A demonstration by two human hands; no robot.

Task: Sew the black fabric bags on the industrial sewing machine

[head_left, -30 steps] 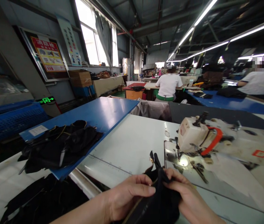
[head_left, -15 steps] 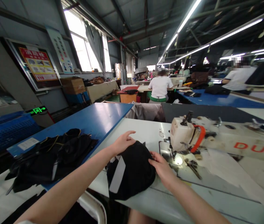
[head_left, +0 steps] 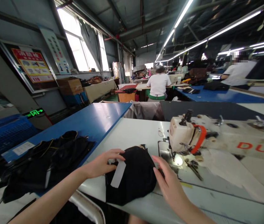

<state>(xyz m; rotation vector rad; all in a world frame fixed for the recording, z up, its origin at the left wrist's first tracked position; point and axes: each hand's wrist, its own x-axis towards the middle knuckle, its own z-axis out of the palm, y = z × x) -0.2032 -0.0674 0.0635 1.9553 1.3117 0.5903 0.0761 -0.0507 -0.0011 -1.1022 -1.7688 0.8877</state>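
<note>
A black fabric piece (head_left: 136, 174) with a rounded right edge lies on the pale sewing table, its front edge reaching the table's edge. On its left part is a light grey strip (head_left: 118, 175). My left hand (head_left: 102, 163) rests at the upper left of the fabric by the top of the strip, thumb and fingers apart. Beside the right edge of the fabric is my right hand (head_left: 169, 179), fingers stretched and thumb side up, the fingertips at or just off the cloth. To the right stands a sewing machine (head_left: 182, 135) with its lamp lit.
A heap of black fabric pieces (head_left: 43, 165) lies on the blue table (head_left: 96, 116) at left. White cloth (head_left: 229, 169) lies beneath the machine arm. A metal chair-like tube (head_left: 90, 205) is near the front edge. Two people in white tops sit farther off.
My left hand has moved from the top of the fabric down to its left side. My right hand has loosened from the right edge, and the fabric has shifted slightly toward me.
</note>
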